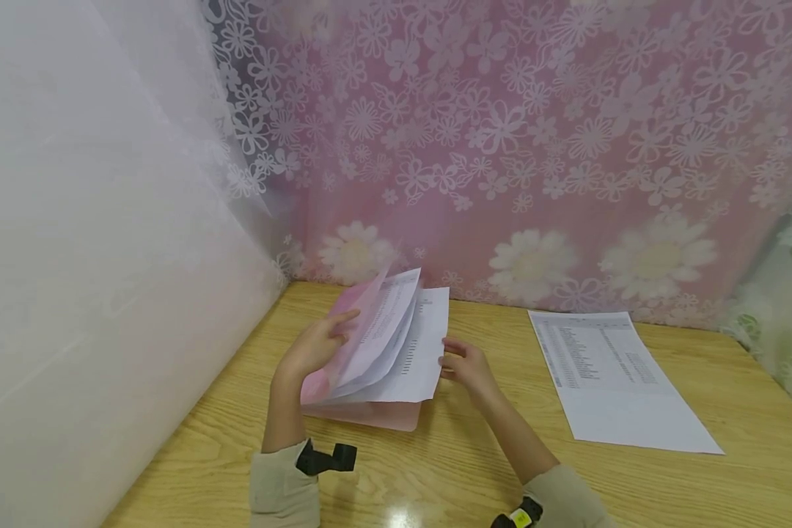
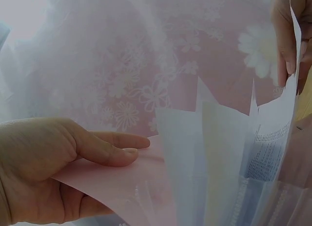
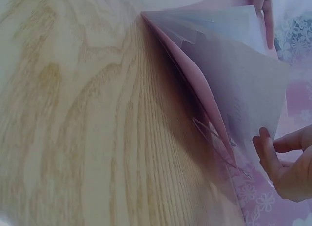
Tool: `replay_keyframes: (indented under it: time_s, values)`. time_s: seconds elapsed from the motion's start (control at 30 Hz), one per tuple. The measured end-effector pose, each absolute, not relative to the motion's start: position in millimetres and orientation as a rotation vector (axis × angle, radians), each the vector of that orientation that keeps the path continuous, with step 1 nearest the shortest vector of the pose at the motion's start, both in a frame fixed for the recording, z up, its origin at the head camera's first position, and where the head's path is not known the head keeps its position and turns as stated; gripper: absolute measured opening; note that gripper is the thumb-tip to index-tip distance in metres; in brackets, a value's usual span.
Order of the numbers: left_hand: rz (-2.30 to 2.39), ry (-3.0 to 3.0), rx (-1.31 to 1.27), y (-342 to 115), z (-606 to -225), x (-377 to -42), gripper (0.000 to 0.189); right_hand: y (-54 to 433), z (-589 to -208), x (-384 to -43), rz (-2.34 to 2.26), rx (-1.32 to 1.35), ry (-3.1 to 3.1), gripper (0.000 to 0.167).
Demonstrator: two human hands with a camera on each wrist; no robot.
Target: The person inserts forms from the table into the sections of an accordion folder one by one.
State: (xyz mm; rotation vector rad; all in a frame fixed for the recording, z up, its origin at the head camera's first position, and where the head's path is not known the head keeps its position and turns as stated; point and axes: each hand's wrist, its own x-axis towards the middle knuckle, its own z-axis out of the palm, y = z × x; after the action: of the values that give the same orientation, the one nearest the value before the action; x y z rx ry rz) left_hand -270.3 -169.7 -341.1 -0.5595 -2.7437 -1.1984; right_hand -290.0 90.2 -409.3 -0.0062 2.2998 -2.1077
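Note:
A pink folder [image 1: 396,416] stands open on the table, its printed pages fanned apart. My left hand [image 1: 313,348] grips the raised pink cover [image 2: 122,187], thumb on one face and fingers behind it in the left wrist view. On the folder's right side, my right hand [image 1: 470,368] pinches the outer edge of a printed white sheet [image 1: 425,352]. That sheet [image 3: 263,79] is lifted away from the back cover in the right wrist view. Clear sleeves [image 3: 185,33] show near the folder's spine. A thin cord loop [image 3: 214,143] hangs by the cover edge.
To the right, a separate printed sheet [image 1: 633,411] lies flat on the wooden table [image 1: 501,469]. A pink flowered curtain [image 1: 468,147] hangs along the back edge. At the left rises a pale sheet wall [image 1: 105,257]. Dark straps [image 1: 326,458] circle the sleeves.

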Motion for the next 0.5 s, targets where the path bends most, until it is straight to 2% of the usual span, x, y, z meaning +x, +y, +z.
replay_keyframes:
  time_s: [0.5]
  values:
    - [-1.193, -2.753, -0.560, -170, -340, -271, 0.047, 60, -412, -294, -2.108, -0.142, 2.381, 0.040]
